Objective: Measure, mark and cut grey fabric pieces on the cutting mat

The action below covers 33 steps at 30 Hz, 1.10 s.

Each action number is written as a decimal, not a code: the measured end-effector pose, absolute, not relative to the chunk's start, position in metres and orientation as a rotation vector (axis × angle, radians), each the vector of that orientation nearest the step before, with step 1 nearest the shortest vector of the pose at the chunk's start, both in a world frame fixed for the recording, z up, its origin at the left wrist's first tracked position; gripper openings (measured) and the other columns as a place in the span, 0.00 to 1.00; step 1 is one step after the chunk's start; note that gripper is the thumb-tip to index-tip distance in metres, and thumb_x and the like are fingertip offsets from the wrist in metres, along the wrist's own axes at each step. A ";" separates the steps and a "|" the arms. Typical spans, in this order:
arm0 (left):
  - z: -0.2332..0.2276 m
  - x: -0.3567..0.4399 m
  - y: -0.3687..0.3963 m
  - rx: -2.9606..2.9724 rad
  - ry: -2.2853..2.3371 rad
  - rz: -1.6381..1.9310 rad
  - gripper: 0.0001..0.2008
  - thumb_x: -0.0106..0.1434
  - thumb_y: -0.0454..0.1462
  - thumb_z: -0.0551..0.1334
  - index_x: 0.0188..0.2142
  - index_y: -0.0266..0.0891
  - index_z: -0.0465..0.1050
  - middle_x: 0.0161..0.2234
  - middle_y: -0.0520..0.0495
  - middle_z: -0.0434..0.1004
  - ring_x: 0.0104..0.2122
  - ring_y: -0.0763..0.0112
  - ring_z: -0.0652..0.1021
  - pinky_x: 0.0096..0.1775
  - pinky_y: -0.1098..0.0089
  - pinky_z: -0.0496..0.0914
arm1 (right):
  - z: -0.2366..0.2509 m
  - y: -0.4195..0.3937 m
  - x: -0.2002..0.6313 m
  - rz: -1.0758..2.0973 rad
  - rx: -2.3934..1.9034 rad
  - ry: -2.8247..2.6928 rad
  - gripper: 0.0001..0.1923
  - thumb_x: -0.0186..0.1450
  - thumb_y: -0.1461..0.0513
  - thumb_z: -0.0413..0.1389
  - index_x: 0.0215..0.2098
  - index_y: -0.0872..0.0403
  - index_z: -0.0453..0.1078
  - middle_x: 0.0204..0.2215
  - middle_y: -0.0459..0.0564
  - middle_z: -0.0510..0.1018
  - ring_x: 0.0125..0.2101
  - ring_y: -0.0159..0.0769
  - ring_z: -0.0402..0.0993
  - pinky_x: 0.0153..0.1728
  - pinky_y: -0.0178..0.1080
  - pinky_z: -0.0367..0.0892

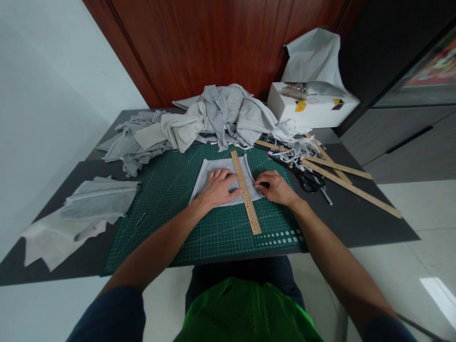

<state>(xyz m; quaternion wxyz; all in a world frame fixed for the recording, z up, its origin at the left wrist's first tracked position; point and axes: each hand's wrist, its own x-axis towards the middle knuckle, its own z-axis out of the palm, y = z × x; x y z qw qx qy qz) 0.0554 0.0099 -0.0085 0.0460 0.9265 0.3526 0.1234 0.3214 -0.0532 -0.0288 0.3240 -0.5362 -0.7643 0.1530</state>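
Grey fabric piece [213, 176] lies flat on the green cutting mat [171, 223], near the middle of the dark table [374, 223]. A wooden ruler [245, 192] lies along it, close to the right edge of the cloth. The left hand [218, 188] is spread open, palm down, and presses both the cloth and the ruler. The right hand [278, 188] is closed around a small dark tool [264, 184] placed against the right side of the ruler, at its near part.

I judge that the step in hand is cutting or marking a straight line along the ruler; a narrow strip [248, 170] of cloth already stands apart there. The next move calls for firm pressure on the ruler, so that it does not slide, and a steady pull of the tool along its edge.

The tool is mostly hidden by the fingers, so I cannot tell if it is a cutter or a pen. The black scissors [306, 179] are partly under cloth scraps [297, 149].
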 end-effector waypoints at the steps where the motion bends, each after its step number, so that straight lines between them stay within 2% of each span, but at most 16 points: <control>1: -0.009 0.056 0.010 2.836 1.076 0.377 0.25 0.69 0.51 0.64 0.62 0.45 0.73 0.58 0.41 0.72 0.58 0.49 0.70 0.60 0.49 0.65 | -0.029 -0.053 0.321 0.401 -1.405 -2.004 0.04 0.69 0.62 0.62 0.37 0.49 0.80 0.42 0.52 0.85 0.46 0.47 0.78 0.55 0.53 0.67; 6: -0.009 0.056 0.009 2.852 1.088 0.362 0.26 0.70 0.51 0.64 0.64 0.47 0.72 0.58 0.41 0.71 0.57 0.49 0.70 0.59 0.50 0.65 | -0.025 -0.056 0.317 0.393 -1.393 -2.012 0.04 0.68 0.63 0.62 0.38 0.49 0.81 0.43 0.53 0.84 0.47 0.47 0.78 0.55 0.54 0.67; 11: -0.010 0.055 0.009 2.868 1.075 0.359 0.26 0.71 0.51 0.63 0.64 0.49 0.71 0.58 0.40 0.70 0.57 0.49 0.69 0.58 0.49 0.65 | -0.018 -0.059 0.304 0.323 -1.367 -1.990 0.06 0.69 0.63 0.61 0.40 0.50 0.82 0.49 0.56 0.84 0.50 0.50 0.77 0.57 0.56 0.67; 15: -0.011 0.055 0.010 2.878 1.080 0.330 0.24 0.73 0.50 0.59 0.64 0.48 0.72 0.56 0.40 0.70 0.57 0.49 0.69 0.58 0.49 0.65 | -0.013 -0.054 0.289 0.319 -1.276 -2.067 0.11 0.70 0.63 0.59 0.47 0.50 0.81 0.53 0.56 0.83 0.54 0.51 0.74 0.59 0.59 0.66; 21: -0.010 0.056 0.010 2.856 1.097 0.312 0.20 0.74 0.45 0.56 0.61 0.48 0.73 0.57 0.40 0.70 0.57 0.49 0.69 0.57 0.48 0.65 | -0.005 -0.039 0.269 0.349 -1.396 -2.180 0.23 0.68 0.62 0.60 0.62 0.54 0.74 0.59 0.59 0.80 0.62 0.57 0.66 0.59 0.61 0.65; 27: -0.008 0.056 0.009 2.844 1.106 0.299 0.21 0.73 0.44 0.58 0.63 0.46 0.72 0.57 0.40 0.71 0.58 0.49 0.69 0.58 0.49 0.64 | -0.007 -0.032 0.267 0.347 -1.574 -2.275 0.29 0.70 0.59 0.58 0.68 0.52 0.68 0.66 0.57 0.74 0.69 0.62 0.56 0.60 0.63 0.63; 31: -0.009 0.058 0.009 2.808 1.124 0.312 0.27 0.71 0.44 0.59 0.67 0.43 0.66 0.59 0.38 0.70 0.59 0.48 0.68 0.60 0.48 0.63 | -0.010 -0.035 0.270 0.319 -1.639 -2.263 0.32 0.71 0.57 0.57 0.72 0.52 0.65 0.68 0.58 0.72 0.70 0.64 0.54 0.62 0.65 0.60; 33: -0.009 0.058 0.009 2.798 1.135 0.320 0.27 0.71 0.44 0.60 0.67 0.42 0.66 0.60 0.38 0.70 0.60 0.47 0.68 0.60 0.48 0.63 | -0.011 -0.036 0.272 0.314 -1.653 -2.254 0.32 0.71 0.56 0.57 0.72 0.52 0.65 0.68 0.58 0.72 0.70 0.65 0.54 0.62 0.67 0.60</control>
